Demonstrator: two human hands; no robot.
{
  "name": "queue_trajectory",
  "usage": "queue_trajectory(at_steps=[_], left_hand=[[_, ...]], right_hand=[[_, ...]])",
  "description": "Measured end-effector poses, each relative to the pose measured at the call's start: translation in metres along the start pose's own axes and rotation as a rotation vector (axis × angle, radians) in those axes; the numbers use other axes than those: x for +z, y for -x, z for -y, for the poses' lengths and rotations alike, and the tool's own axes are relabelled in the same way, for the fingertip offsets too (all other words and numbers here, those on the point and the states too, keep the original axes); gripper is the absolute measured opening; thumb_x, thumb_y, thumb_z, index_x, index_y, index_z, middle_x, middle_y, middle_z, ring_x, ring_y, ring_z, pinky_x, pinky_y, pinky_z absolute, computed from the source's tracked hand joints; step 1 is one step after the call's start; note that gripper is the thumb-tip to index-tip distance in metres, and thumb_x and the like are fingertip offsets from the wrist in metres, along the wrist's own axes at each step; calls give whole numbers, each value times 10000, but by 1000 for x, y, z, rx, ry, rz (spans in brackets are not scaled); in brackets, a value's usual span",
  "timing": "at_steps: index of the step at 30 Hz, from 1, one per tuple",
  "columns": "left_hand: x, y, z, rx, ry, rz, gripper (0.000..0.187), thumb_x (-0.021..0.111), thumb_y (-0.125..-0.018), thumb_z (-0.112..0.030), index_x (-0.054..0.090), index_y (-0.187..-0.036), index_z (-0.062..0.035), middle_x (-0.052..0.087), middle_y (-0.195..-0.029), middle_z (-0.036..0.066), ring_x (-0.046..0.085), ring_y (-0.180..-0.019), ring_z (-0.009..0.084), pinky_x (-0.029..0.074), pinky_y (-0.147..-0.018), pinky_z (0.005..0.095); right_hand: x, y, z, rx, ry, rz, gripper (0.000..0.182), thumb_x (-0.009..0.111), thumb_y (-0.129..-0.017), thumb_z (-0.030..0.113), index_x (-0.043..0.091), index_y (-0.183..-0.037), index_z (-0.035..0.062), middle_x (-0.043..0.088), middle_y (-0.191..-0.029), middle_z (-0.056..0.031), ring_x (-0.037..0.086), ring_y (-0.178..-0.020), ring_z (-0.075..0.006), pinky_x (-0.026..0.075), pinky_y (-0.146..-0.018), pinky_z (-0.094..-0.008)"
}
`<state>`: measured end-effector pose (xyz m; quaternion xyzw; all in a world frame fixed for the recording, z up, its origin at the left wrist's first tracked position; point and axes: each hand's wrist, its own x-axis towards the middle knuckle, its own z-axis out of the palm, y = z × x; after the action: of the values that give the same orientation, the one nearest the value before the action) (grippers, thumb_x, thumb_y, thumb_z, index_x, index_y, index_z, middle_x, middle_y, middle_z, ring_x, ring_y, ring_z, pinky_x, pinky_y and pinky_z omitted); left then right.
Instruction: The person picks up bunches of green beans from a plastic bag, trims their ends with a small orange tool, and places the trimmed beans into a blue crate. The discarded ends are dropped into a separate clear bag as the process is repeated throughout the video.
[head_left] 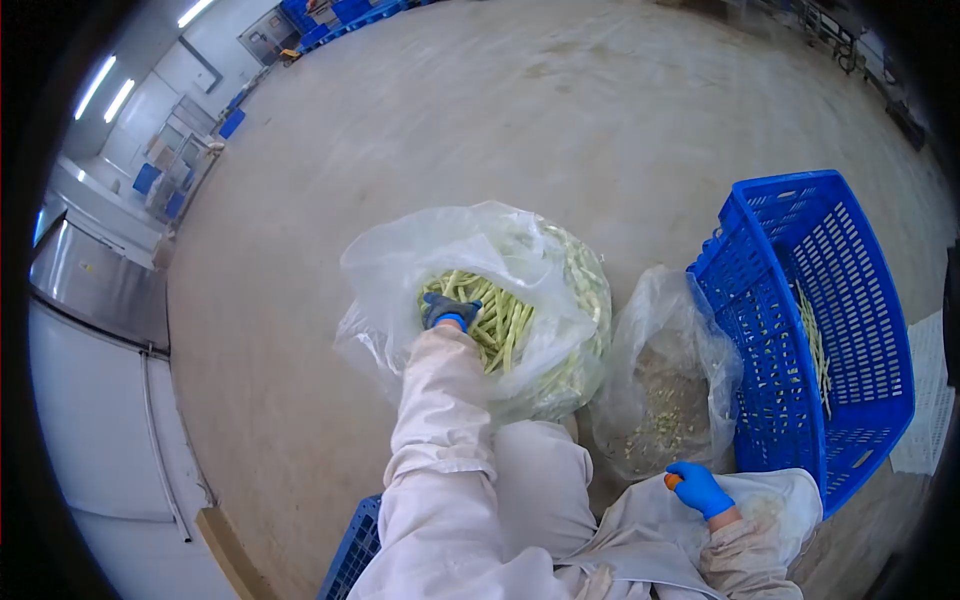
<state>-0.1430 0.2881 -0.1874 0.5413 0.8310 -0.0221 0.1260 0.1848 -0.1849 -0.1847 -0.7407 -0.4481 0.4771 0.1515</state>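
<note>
My left hand (448,310), in a dark blue-grey glove, reaches into a large clear plastic bag (400,247) and lies on the long green beans (507,327) inside. Its thumb and fingers are apart, and some fingertips are hidden among the beans. Down at my right thigh, my right hand (702,489) wears a blue glove and is closed around a small orange piece (673,481), perhaps a handle; the rest is covered by the fingers. Just beyond that hand, a second clear bag (640,345) holds small pale green cut bits (662,418).
A blue slatted crate (770,345) stands tilted at my right, with a few long beans (815,345) inside. The edge of another blue crate (352,545) shows beside my left leg. A metal-fronted unit (100,285) lines the left wall. Blue pallets (350,25) are far off.
</note>
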Motion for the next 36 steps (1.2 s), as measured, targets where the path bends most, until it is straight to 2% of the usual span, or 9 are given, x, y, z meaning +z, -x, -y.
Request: queue_trajectory(at_steps=[6,9,11,14,19,22,30,34,36], left_hand=[[0,-20,18,121,193,175,1069,703,-617,-385,147,-1352,158,442,-1297,275,440,-1225,321,372,-1003,311],[-28,-7,41,682,-171,181,812,673,-735,-239,254,-1387,2,488,-1249,264,502,-1142,319,424,-933,337],[-49,10,48,282,1015,606,719,636,-780,-101,263,-1394,-57,511,-1222,221,532,-1077,293,455,-877,327],[-68,25,48,403,1203,700,763,681,-752,-113,261,-1386,-36,531,-1194,178,544,-1051,272,464,-861,318],[-46,11,42,853,463,30,762,732,-731,-230,318,-1345,-49,575,-1107,163,577,-996,289,486,-846,365],[-50,-1,33,385,1250,604,486,668,-790,-158,446,-1210,-53,603,-948,141,615,-805,269,526,-714,389],[-106,16,37,386,1634,180,180,577,-808,-76,555,-982,-32,579,-745,85,589,-624,223,503,-562,356],[-131,41,45,298,1642,822,152,555,-802,-133,568,-905,-22,576,-765,74,569,-696,205,490,-619,323],[-141,61,42,179,1693,607,117,522,-822,-151,546,-838,-38,553,-760,59,546,-720,203,468,-636,298]], right_hand=[[1,-2,1,-36,7,-24,288,601,-832,213,636,-1044,22,650,-985,-190,631,-908,-301,478,-801,-362],[0,-1,5,-25,-25,-37,285,605,-830,212,635,-1035,17,650,-973,-194,630,-902,-305,479,-791,-365],[-2,0,9,-31,-26,-40,283,603,-831,214,634,-1031,16,651,-967,-194,631,-900,-304,479,-787,-366],[0,-3,6,-48,-11,-47,283,603,-832,219,634,-1026,14,652,-962,-193,632,-895,-302,480,-780,-365],[-3,0,11,-18,-28,-62,291,607,-830,226,633,-1030,16,652,-968,-187,634,-893,-298,483,-778,-362],[1,3,3,-65,-4,-67,297,611,-828,227,631,-1037,17,652,-973,-186,635,-893,-297,484,-779,-361],[-1,-1,10,-89,-36,-66,263,595,-803,187,638,-1014,35,639,-992,-195,618,-924,-332,483,-791,-382],[-5,3,19,-109,-58,-51,252,598,-797,170,637,-1007,36,642,-977,-194,622,-905,-333,485,-776,-384],[-6,0,19,-135,-58,-82,243,599,-796,158,639,-1005,41,643,-968,-194,624,-893,-334,486,-769,-381]])
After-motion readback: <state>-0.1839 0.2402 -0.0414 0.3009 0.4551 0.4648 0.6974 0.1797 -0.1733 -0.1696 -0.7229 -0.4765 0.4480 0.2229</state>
